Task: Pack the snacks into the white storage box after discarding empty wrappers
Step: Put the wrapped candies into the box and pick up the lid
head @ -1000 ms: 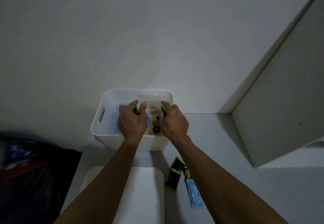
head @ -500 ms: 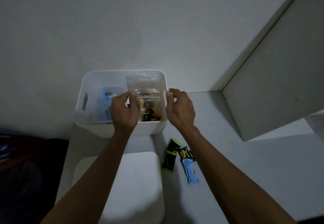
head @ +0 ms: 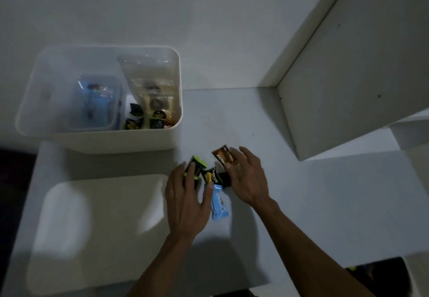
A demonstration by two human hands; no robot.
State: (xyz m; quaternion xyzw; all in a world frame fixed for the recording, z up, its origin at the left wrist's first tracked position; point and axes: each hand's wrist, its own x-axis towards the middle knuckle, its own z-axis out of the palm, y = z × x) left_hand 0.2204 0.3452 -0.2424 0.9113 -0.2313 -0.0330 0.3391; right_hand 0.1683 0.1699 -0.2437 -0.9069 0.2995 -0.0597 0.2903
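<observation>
My left hand point(head: 185, 200) curls around the green-black bar point(head: 195, 167); my right hand point(head: 246, 180) pinches the brown packet point(head: 224, 156). The white storage box point(head: 173, 138) sits beyond my left hand. Grabbing several slippery wrappers together, I might drop one short.

The left hand point(head: 185, 200) covers the near half of the green-and-black packet point(head: 196, 166). The right hand point(head: 247, 180) hides most of a black packet point(head: 224, 179) and the near edge of the brown packet point(head: 224, 156). Inside the white box point(head: 102, 142), the small dark packets point(head: 144, 120) blur together; their labels can't be read. Both forearms run off the bottom edge.
</observation>
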